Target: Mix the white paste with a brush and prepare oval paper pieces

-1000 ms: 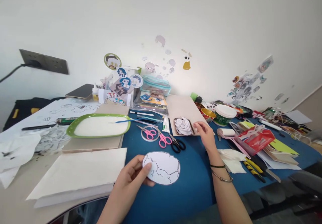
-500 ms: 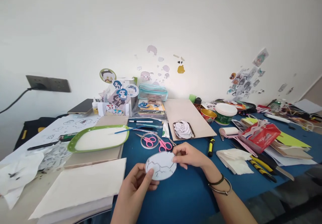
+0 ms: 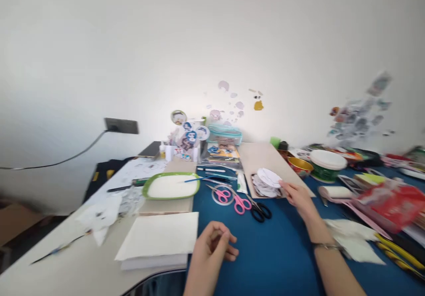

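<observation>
1 oval cutout [image 3: 269, 177] moved over pile [image 3: 266, 192] | right hand [image 3: 296, 195] pinching it | left hand [image 3: 214, 246] half-curled (empty) | 3 scissors [image 3: 237, 201]

Right of one green-rimmed tray [image 3: 145, 190] counted: two pink-handled scissor pairs [image 3: 218, 192], one black-handled scissor pair [image 3: 255, 204], one oval paper cutout [image 3: 268, 177], one gold-lined bowl [image 3: 300, 168], one white-lidded tub [image 3: 326, 172]. Behind tray, to right, one teal pouch [image 3: 225, 134] seen.

the right hand [image 3: 298, 196] has moved the paper oval [image 3: 268, 177], seemingly over cutouts [image 3: 265, 191].
</observation>
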The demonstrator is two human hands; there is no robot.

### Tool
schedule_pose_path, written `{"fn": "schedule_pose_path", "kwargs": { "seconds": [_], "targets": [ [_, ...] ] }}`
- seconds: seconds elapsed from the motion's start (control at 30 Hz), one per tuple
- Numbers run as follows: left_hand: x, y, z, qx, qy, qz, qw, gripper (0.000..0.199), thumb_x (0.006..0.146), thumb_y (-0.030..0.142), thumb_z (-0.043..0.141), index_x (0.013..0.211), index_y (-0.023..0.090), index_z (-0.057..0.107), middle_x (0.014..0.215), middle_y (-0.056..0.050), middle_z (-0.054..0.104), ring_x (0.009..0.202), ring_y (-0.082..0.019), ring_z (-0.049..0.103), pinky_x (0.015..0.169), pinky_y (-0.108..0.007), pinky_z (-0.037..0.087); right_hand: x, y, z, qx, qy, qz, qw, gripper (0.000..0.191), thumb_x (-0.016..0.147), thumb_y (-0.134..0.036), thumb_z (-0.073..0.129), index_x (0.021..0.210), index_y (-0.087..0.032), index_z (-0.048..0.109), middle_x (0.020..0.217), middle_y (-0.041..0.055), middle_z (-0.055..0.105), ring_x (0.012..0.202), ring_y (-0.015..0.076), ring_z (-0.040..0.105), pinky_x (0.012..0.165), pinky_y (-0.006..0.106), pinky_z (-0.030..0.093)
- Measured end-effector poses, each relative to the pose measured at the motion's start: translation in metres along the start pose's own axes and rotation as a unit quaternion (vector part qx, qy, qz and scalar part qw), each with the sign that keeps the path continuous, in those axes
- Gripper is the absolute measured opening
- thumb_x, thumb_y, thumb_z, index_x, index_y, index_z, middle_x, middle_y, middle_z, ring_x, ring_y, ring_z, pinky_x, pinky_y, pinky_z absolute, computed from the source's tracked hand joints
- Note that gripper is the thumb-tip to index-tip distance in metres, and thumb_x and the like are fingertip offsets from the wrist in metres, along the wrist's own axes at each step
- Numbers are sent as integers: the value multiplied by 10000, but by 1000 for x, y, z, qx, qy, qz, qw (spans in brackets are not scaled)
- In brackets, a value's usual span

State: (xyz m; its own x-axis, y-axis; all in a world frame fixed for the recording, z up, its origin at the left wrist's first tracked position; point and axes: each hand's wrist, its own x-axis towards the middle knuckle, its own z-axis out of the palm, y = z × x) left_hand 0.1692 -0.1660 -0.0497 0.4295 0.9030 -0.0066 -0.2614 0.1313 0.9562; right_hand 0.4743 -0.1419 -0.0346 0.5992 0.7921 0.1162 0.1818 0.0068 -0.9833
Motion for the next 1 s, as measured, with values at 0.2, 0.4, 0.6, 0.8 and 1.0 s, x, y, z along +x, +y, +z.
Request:
{"fn": "schedule_pose_path", "kwargs": {
  "seconds": [0.2, 0.4, 0.6, 0.8, 1.0],
  "targets": [
    [-1, -1, 3, -40, 17, 2, 999, 487, 671, 611, 637, 753, 158, 479, 665, -1, 628, 497, -102, 605, 478, -208, 457, 3, 8, 2, -62, -18, 38, 997, 421, 580, -517, 708, 511, -146, 521, 421, -71, 336, 350, 33, 250, 355, 186, 155],
    [-1, -2, 1, -55, 2, -11, 998, 497, 663, 612, 642, 756, 152, 478, 665, 4, 623, 487, -92, 601, 471, -202, 453, 4, 10, 1, -107, -24, 65, 992, 380, 594, -464, 704, 481, -168, 493, 381, -73, 304, 357, 49, 243, 365, 200, 170],
    [-1, -1, 1, -48, 4, -20, 999, 513, 651, 630, 635, 764, 155, 478, 675, 3, 628, 499, -93, 602, 487, -209, 460, 4, 10, 2, -119, -26, 77, 990, 354, 599, -449, 704, 504, -160, 522, 393, -70, 317, 361, 47, 252, 366, 194, 166],
    [-1, -1, 2, -45, 2, -21, 999, 512, 657, 633, 626, 766, 155, 479, 677, -1, 625, 501, -94, 600, 490, -212, 459, 7, 14, 0, -116, -23, 83, 990, 361, 614, -441, 698, 489, -158, 511, 398, -59, 337, 354, 44, 262, 348, 188, 184],
    [-2, -2, 1, -46, -1, -12, 999, 482, 683, 607, 627, 762, 157, 472, 681, -2, 620, 500, -96, 603, 486, -209, 458, 7, 15, 0, -65, -32, 86, 994, 354, 597, -432, 706, 518, -165, 489, 441, -60, 371, 355, 36, 261, 332, 173, 176]
  ]
}}
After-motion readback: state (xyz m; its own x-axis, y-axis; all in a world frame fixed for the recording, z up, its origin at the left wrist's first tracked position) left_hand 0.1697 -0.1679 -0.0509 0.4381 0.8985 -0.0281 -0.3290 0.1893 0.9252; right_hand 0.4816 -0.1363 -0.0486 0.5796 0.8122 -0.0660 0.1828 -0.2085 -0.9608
